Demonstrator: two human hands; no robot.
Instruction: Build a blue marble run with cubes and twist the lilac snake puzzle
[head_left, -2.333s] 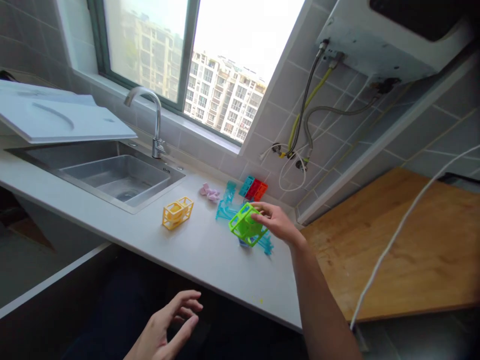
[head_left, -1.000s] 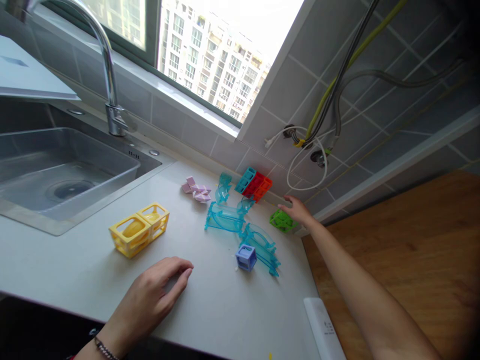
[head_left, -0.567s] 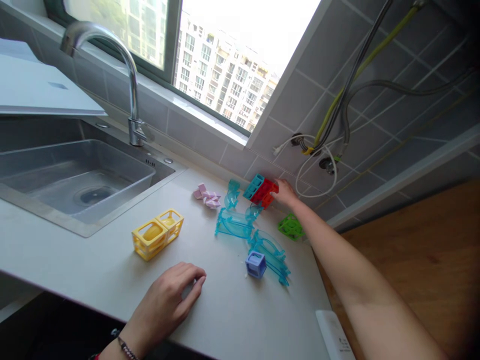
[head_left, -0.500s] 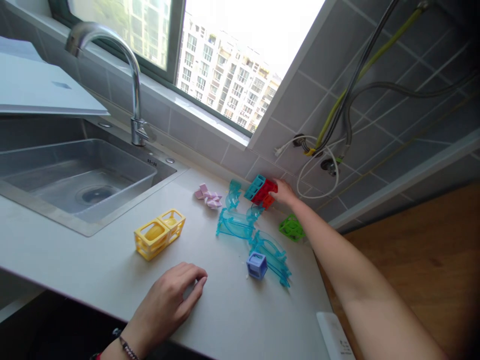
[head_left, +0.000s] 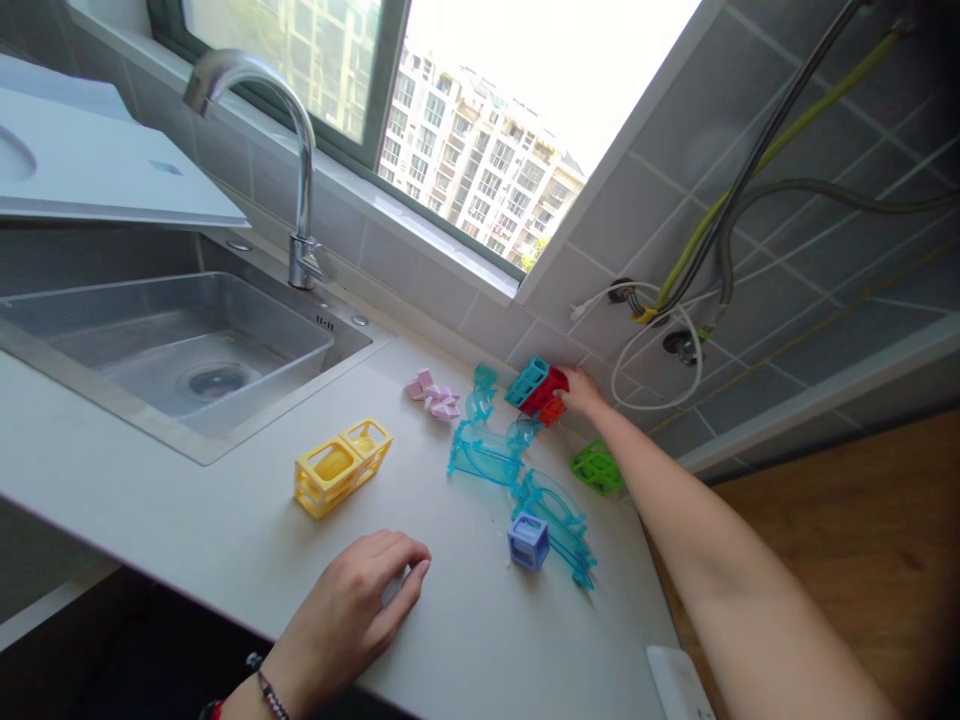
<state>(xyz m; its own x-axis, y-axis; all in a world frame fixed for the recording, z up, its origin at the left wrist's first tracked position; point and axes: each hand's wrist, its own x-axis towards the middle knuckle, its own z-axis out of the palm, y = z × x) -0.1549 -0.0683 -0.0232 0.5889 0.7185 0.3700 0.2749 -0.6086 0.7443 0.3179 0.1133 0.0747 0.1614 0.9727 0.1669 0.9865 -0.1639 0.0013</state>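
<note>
R hand [head_left: 582,390] moved to blue/red/orange openwork blks [head_left: 538,388].

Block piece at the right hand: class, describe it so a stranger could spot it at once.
Start at the sink and follow the white counter right, along the tiled wall. There, with the right hand on it, is the block piece, boxy and openwork. Its blue, red and orange sections set it apart from the plain green frame and clear turquoise pieces.

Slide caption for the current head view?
Right hand touching the red block, left hand near the yellow frame.
</note>
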